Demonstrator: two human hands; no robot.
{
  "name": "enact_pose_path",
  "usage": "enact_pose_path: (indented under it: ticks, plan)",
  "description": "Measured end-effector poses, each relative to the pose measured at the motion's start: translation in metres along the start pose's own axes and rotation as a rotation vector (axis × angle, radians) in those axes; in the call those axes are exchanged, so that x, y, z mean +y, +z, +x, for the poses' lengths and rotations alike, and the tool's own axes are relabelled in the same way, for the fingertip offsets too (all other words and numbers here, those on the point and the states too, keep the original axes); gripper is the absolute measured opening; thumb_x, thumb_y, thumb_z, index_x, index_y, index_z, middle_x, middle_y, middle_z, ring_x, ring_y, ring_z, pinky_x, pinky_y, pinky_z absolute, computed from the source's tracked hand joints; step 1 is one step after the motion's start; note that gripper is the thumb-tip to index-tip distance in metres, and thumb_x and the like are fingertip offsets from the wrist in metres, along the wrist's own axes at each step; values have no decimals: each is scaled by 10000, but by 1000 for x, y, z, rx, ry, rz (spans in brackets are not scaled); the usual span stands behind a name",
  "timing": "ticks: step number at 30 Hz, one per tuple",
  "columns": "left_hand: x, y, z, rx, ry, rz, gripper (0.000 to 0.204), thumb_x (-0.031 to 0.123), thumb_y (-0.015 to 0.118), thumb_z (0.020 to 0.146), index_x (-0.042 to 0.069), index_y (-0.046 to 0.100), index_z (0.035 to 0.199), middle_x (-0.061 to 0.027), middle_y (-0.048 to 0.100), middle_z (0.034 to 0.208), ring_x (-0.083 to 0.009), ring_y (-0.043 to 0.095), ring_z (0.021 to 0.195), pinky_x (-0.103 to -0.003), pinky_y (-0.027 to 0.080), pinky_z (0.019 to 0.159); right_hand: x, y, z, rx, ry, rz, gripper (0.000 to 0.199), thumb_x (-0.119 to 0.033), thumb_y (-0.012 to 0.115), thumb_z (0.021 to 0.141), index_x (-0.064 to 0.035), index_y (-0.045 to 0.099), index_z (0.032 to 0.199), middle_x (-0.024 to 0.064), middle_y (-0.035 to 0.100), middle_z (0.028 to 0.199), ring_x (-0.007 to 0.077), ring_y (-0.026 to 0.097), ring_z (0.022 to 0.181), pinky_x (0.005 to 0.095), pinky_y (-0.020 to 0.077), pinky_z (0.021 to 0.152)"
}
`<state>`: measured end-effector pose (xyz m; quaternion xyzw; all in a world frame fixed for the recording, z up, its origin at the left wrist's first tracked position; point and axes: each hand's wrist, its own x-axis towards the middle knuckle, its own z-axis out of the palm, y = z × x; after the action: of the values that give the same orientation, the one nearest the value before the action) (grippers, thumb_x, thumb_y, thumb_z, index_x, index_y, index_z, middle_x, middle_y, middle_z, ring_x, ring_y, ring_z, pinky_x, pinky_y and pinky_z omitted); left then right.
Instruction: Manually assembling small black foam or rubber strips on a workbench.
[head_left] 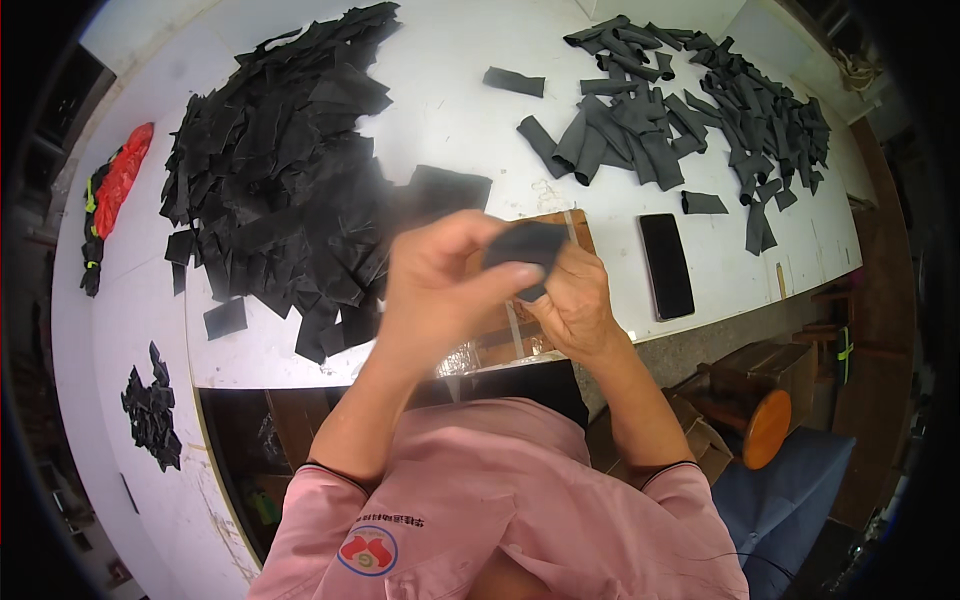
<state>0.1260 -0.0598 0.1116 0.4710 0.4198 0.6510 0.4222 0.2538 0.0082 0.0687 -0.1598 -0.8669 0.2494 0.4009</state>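
Note:
Between my two hands, over the table's front edge, is a small dark fabric piece (522,248) that looks curved, like a sleeve. My left hand (430,290), smeared by motion, pinches it with the thumb lying across its near side. Closed on its right side is my right hand (580,305), the fingers partly hidden. A large heap of flat black fabric pieces (280,170) lies to the left. Farther to the right are several dark grey fabric tubes (615,135), loosely piled. Under the hands shows a brown board with clear tape (510,345).
A black phone (666,266) lies on the white table (450,110) right of my hands. At the far left are a red bag (124,180) and a small pile of black scraps (152,410). An orange-topped stool (767,428) and cardboard boxes stand below right.

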Motion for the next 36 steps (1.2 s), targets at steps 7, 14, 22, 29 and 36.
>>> enact_pose_path:
  ticks: [7, 14, 22, 29, 36]
  plan:
    - [-2, 17, -8, 129, -55, 370, 134, -7, 625, 714, -19, 588, 842, -22, 575, 770, -63, 517, 695, -187, 411, 628, 5, -1, -8, -182, 125, -24, 203, -221, 531, 794, -24, 571, 769, 124, 530, 678, 296, 523, 633, 381, 424, 542]
    - [-4, 6, -12, 225, 110, -247, 122, 30, 512, 806, -17, 585, 894, -95, 592, 854, -141, 548, 778, -260, 449, 710, -4, -18, 12, -284, 155, -93, 262, -264, 559, 772, -4, 570, 744, 123, 532, 668, 284, 530, 627, 372, 424, 541]
    - [-14, -9, -19, 249, 76, -452, 164, 153, 528, 829, 0, 555, 880, -140, 567, 877, -244, 518, 893, -381, 389, 852, 0, -2, 8, -307, 92, -157, 275, -260, 575, 758, -26, 532, 621, 111, 522, 575, 266, 521, 556, 360, 405, 502]
    - [-23, -16, -19, 292, 3, -176, 138, 102, 503, 841, -20, 567, 843, -123, 595, 865, -158, 542, 808, -279, 410, 760, -3, -10, 15, -365, 73, -166, 324, -300, 552, 772, -20, 544, 609, 93, 525, 572, 252, 524, 546, 343, 403, 485]
    - [-98, -163, 28, 889, 147, 1444, 295, 157, 604, 723, -20, 559, 955, -168, 593, 858, -290, 573, 746, -341, 444, 701, 31, -50, 61, 253, 662, 654, 519, -434, 305, 901, 35, 525, 932, 27, 508, 586, 61, 409, 462, 206, 332, 444]
